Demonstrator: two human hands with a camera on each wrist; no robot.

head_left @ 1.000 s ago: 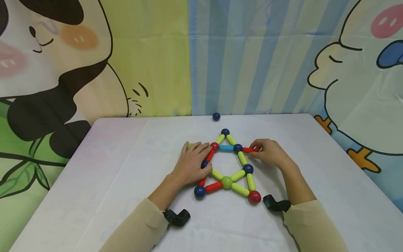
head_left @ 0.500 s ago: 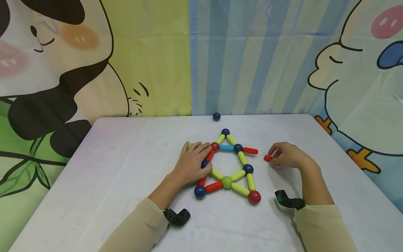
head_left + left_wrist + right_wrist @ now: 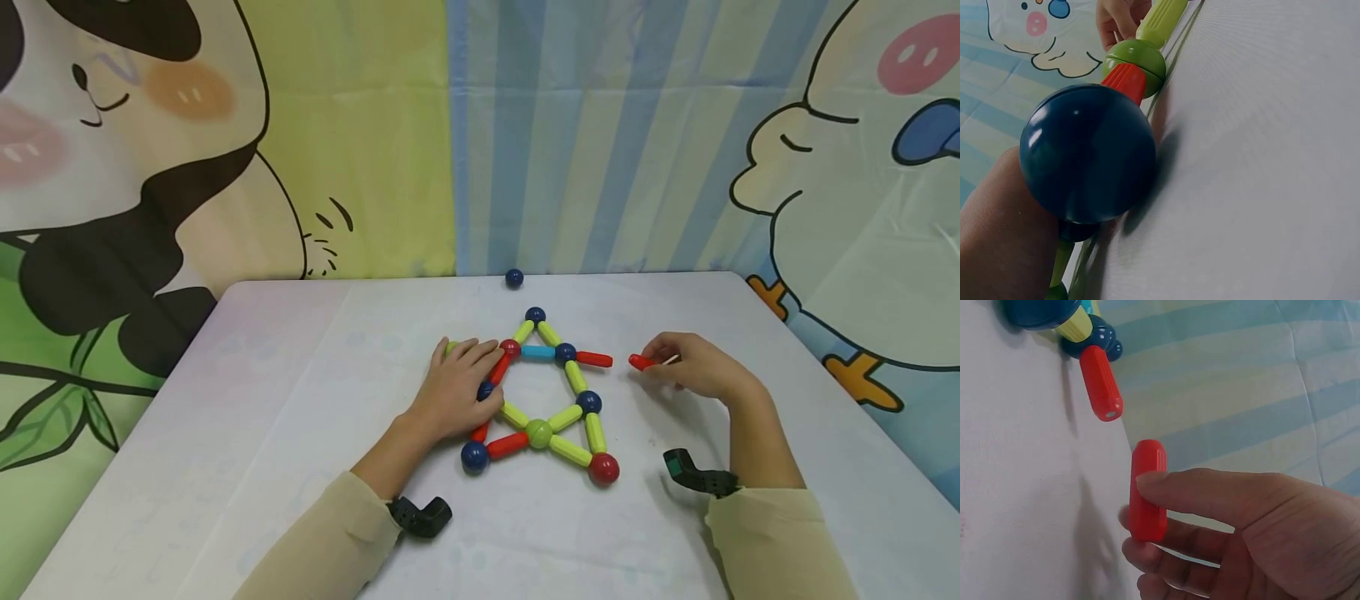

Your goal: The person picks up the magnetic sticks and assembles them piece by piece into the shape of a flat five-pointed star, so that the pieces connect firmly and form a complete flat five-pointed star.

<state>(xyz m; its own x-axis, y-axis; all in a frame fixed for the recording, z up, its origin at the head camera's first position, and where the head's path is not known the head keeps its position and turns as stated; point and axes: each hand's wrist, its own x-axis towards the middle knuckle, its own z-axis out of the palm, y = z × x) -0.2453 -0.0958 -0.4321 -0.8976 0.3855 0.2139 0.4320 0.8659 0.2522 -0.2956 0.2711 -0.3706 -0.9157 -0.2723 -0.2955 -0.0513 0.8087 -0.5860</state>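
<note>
My right hand (image 3: 693,364) pinches a red magnetic rod (image 3: 1148,494) between thumb and fingers, off to the right of a flat figure of magnetic rods and balls. One end of that rod points toward another red rod (image 3: 594,360), which sticks out from a navy ball (image 3: 566,352) on the figure. Between the two red rods a small gap shows. My left hand (image 3: 453,392) rests over the figure's left side, fingers extended, covering part of it; its thumb lies by a navy ball (image 3: 484,390). A large navy ball (image 3: 1088,153) fills the middle of the left wrist view.
A loose navy ball (image 3: 513,278) sits at the table's back edge. The figure's near corners end in a navy ball (image 3: 474,457) and a red ball (image 3: 603,469), with a green ball (image 3: 538,433) between. Behind the white table (image 3: 300,500) hangs a cartoon curtain (image 3: 360,133).
My right hand has moved right, away from the rod attached to the figure, and now shows a second red rod in its fingers, turned slightly. My left hand has stayed in place.
</note>
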